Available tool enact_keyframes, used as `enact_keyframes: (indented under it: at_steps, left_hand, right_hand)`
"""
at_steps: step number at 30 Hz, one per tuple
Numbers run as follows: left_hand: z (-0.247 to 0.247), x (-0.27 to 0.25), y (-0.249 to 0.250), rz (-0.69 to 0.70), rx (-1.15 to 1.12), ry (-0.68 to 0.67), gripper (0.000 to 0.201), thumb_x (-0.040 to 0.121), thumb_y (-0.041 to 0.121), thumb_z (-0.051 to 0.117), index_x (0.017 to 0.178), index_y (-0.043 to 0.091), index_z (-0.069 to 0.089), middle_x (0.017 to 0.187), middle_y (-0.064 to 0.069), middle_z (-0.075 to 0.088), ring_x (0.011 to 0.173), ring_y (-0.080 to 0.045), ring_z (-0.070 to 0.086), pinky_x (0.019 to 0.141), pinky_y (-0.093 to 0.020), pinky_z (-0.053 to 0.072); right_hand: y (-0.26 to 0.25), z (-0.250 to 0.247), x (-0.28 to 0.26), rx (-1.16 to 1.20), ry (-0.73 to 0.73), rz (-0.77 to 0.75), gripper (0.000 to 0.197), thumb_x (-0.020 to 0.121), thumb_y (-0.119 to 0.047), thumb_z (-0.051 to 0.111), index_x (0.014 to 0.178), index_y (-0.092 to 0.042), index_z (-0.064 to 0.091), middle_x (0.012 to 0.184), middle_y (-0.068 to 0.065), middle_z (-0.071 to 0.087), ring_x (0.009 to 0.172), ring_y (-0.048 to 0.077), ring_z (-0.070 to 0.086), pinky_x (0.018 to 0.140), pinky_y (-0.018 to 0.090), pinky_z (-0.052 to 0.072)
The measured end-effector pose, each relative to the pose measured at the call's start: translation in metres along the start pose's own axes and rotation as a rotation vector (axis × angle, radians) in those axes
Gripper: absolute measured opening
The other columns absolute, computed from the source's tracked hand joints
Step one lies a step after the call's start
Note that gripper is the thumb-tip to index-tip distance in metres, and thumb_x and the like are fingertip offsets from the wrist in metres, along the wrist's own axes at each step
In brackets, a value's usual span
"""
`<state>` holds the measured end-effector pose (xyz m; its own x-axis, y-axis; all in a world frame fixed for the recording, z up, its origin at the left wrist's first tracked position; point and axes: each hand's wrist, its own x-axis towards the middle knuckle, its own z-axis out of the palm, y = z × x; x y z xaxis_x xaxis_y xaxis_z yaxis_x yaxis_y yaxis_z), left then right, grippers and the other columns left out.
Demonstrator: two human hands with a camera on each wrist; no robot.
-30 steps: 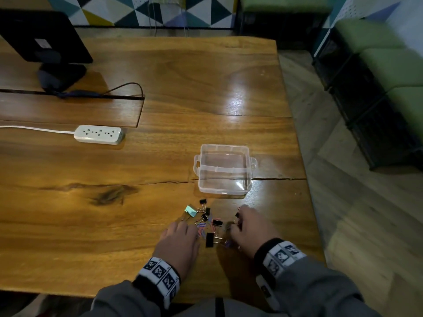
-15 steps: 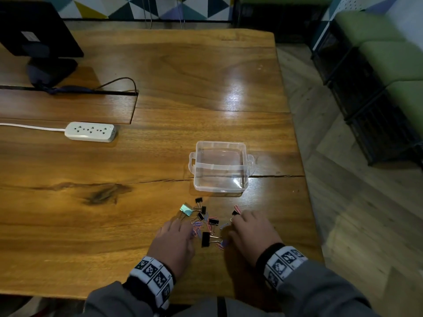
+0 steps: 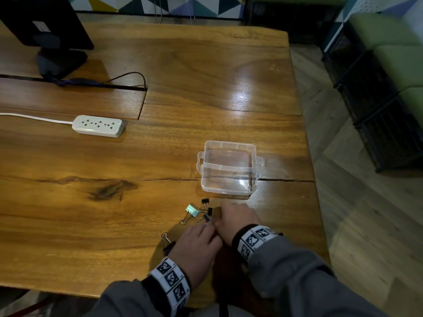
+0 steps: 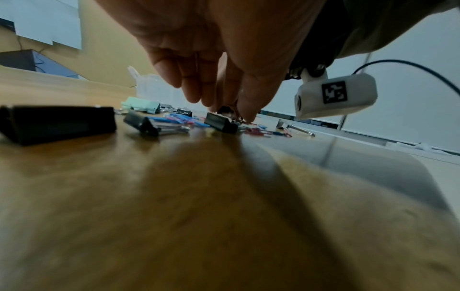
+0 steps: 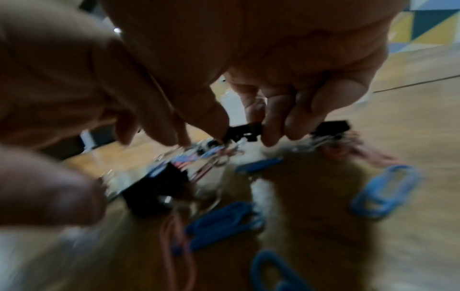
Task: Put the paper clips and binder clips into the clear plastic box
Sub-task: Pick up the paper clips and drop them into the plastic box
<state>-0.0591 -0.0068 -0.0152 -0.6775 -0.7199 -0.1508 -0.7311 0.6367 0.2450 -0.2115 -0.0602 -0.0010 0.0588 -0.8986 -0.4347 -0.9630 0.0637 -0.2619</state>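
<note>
Both hands (image 3: 238,219) moved together, fingers (image 5: 273,126) pinching a black binder clip (image 5: 245,131) lying crosswise.

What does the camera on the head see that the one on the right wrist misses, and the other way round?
Only the head view shows the empty clear plastic box, the power strip, the monitor and a mint binder clip. Only the right wrist view shows blue paper clips on the wood and the fingertips pinching a black binder clip. Both show the right hand over the clip pile on the table.
</note>
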Motion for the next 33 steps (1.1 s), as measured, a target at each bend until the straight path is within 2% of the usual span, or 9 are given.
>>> enact_keyframes:
  at_steps: [4,6,12,15,18,21,24,27,33]
  left_hand:
    - [0.003,0.006,0.000,0.037,0.015,-0.044,0.030,0.081,0.032,0.062,0.107,0.020,0.055,0.109,-0.005,0.062,0.101,-0.027,0.054,0.080,-0.042,0.051]
    - [0.005,0.007,-0.001,0.059,0.030,-0.064,0.032,0.080,0.030,0.067,0.108,0.019,0.056,0.107,-0.005,0.062,0.099,-0.027,0.054,0.078,-0.043,0.052]
    - [0.009,0.007,0.001,0.086,0.053,-0.065,0.036,0.078,0.021,0.073,0.108,0.018,0.054,0.103,-0.007,0.062,0.096,-0.028,0.055,0.080,-0.045,0.052]
    - [0.005,0.005,0.003,0.094,0.021,-0.011,0.028,0.081,0.022,0.069,0.106,0.018,0.056,0.100,-0.006,0.064,0.092,-0.026,0.057,0.079,-0.043,0.053]
    - [-0.007,0.002,0.003,0.036,-0.055,0.017,0.025,0.079,0.027,0.067,0.102,0.024,0.060,0.098,0.001,0.066,0.090,-0.019,0.059,0.078,-0.036,0.053]
    - [-0.021,0.001,-0.017,-0.202,-0.125,0.071,0.024,0.076,0.030,0.071,0.099,0.028,0.063,0.095,0.006,0.066,0.088,-0.015,0.059,0.077,-0.034,0.052]
    - [-0.025,0.001,-0.051,-0.382,-0.122,0.079,0.024,0.078,0.028,0.071,0.098,0.019,0.062,0.093,-0.002,0.065,0.086,-0.024,0.058,0.076,-0.040,0.053]
    - [-0.025,0.003,-0.069,-0.415,-0.070,0.024,0.024,0.083,0.030,0.066,0.104,0.019,0.060,0.100,-0.001,0.065,0.091,-0.022,0.057,0.082,-0.040,0.052]
    - [-0.037,0.004,-0.040,-0.326,-0.106,0.083,0.018,0.083,0.024,0.066,0.100,0.017,0.064,0.098,-0.003,0.064,0.088,-0.021,0.056,0.076,-0.037,0.053]
  right_hand:
    - [0.023,-0.017,0.008,0.217,-0.055,0.165,0.013,0.086,-0.036,0.055,0.087,-0.025,0.047,0.075,-0.003,0.061,0.065,0.014,0.057,0.057,0.032,0.049]
    - [0.031,-0.025,0.013,0.243,-0.082,0.175,0.013,0.089,-0.036,0.052,0.087,-0.024,0.048,0.076,-0.002,0.060,0.065,0.014,0.055,0.057,0.033,0.047]
    - [0.056,-0.034,-0.004,0.238,0.079,0.145,0.014,0.098,-0.030,0.049,0.104,-0.023,0.059,0.102,-0.002,0.061,0.093,0.014,0.057,0.089,0.041,0.054]
    - [0.066,-0.012,-0.034,-0.058,0.039,-0.029,0.041,0.097,-0.021,0.047,0.138,-0.018,0.045,0.142,0.005,0.049,0.130,0.024,0.043,0.112,0.043,0.035]
    - [0.068,0.025,-0.058,-0.231,0.001,-0.205,0.058,0.095,-0.028,0.044,0.149,-0.013,0.029,0.158,0.012,0.027,0.144,0.029,0.026,0.116,0.051,0.017]
    - [0.062,0.042,-0.070,-0.274,-0.030,-0.197,0.059,0.090,-0.041,0.042,0.142,-0.012,0.042,0.150,0.015,0.038,0.137,0.029,0.037,0.108,0.054,0.026]
    - [0.057,0.037,-0.070,-0.216,0.058,-0.203,0.058,0.074,-0.035,0.074,0.127,-0.016,0.060,0.128,0.010,0.065,0.116,0.029,0.062,0.097,0.051,0.045]
    - [0.055,0.018,-0.057,-0.157,0.097,-0.202,0.049,0.074,-0.024,0.079,0.121,-0.021,0.061,0.116,0.007,0.069,0.105,0.028,0.064,0.092,0.049,0.051]
    - [0.041,0.001,-0.023,-0.360,-0.048,-0.351,0.039,0.089,-0.031,0.064,0.124,-0.020,0.052,0.128,0.009,0.056,0.119,0.031,0.046,0.105,0.049,0.036]
